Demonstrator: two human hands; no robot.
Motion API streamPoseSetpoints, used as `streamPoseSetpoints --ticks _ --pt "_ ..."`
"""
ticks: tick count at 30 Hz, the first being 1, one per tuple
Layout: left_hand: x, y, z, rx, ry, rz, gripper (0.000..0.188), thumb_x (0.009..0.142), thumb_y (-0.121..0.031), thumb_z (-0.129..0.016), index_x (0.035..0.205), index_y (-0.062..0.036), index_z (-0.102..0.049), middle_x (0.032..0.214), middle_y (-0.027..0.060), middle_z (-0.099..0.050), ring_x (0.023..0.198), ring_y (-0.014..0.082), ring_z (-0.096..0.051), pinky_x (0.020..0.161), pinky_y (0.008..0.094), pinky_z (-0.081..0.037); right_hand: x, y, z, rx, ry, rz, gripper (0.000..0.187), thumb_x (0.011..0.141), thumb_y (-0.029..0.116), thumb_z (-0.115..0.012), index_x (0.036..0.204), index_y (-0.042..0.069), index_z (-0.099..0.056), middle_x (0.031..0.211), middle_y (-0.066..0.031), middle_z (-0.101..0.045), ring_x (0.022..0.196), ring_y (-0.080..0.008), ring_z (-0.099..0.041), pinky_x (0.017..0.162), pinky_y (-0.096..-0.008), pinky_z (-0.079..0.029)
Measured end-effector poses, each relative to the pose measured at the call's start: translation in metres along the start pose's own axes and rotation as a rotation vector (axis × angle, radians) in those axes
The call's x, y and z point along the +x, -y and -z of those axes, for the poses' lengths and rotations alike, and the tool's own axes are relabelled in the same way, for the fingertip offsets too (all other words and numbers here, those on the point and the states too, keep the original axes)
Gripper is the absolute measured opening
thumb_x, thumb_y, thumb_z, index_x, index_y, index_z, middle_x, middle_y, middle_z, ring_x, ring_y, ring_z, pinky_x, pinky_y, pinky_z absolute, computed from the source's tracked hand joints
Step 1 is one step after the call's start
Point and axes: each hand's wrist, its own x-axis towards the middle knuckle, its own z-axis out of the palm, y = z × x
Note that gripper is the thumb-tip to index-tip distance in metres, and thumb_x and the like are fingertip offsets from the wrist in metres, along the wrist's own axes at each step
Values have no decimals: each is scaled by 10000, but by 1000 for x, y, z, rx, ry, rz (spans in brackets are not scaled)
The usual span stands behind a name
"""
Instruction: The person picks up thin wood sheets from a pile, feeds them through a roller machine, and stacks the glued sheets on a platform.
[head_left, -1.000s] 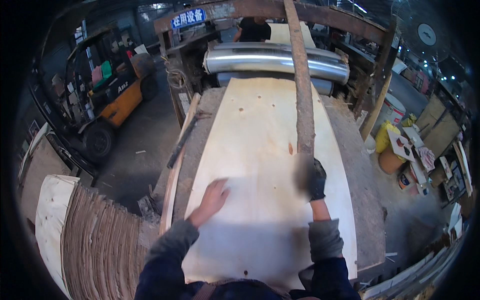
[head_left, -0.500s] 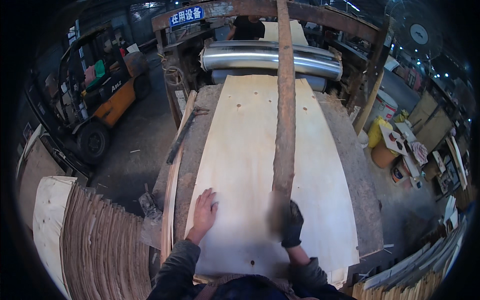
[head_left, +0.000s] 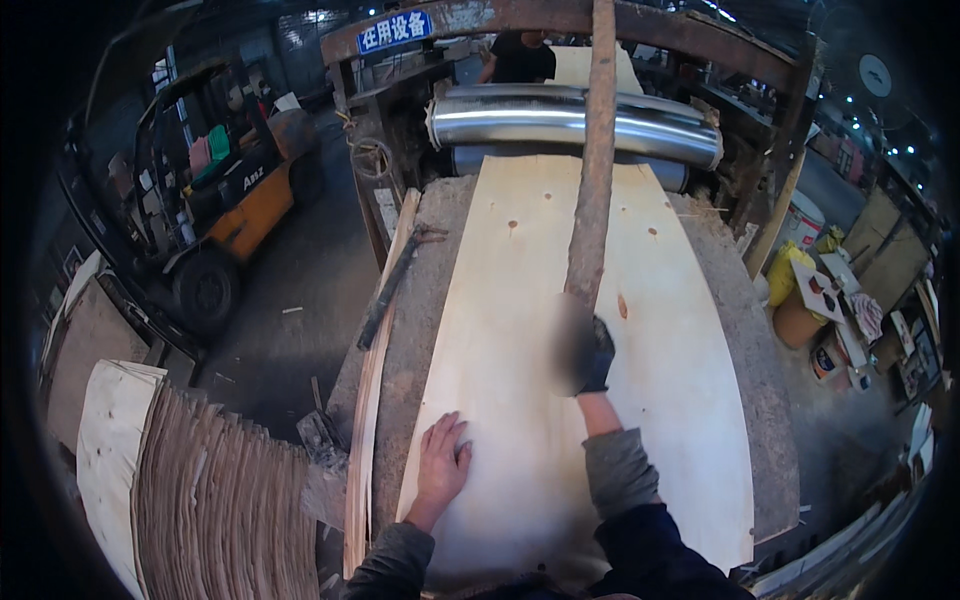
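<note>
The bare left hand [head_left: 441, 470] lies open, fingers loosely together, near the left edge of the pale wood veneer sheet [head_left: 520, 370], which bears scattered brown knots and covers the worktable's [head_left: 412, 340] middle. Beyond, the black-gloved right hand [head_left: 598, 360], partly blurred, grips a rough brown pole [head_left: 593, 190] crossing before a shiny metal roller [head_left: 500, 118].

Matt wood, gleaming metal
Pale knotted wooden sheet [head_left: 500, 350] looks smooth from here, silver metal roller [head_left: 530, 119] glossy, long brown bar [head_left: 597, 150] rough.
</note>
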Motion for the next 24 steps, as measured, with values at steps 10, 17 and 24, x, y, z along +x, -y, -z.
streamPoseSetpoints --ticks 10,17,24 --pt "0 -4 0 -18 -19 40 341 764 -92 -594 1096 -39 -536 1251 121 -478 1206 273 -414 1014 412 -295 79 83 78 -168 126 -55 204 888 188 -478 975 11 -531 795 -154 -616 560 -286 -611 502 -387 -516" --pt "0 -4 1 -27 -38 37 325 774 -97 -585 1089 -32 -540 1241 120 -483 1203 262 -415 1013 396 -301 85 110 98 -83 158 -220 249 885 236 -466 987 13 -503 782 -172 -603 560 -341 -606 475 -407 -501" --pt "0 -4 2 -33 -33 38 319 782 -101 -581 1091 -31 -542 1245 121 -482 1208 260 -411 1017 396 -297 96 84 116 -749 377 275 267 888 266 -456 993 24 -503 782 -173 -603 558 -344 -600 466 -413 -491"
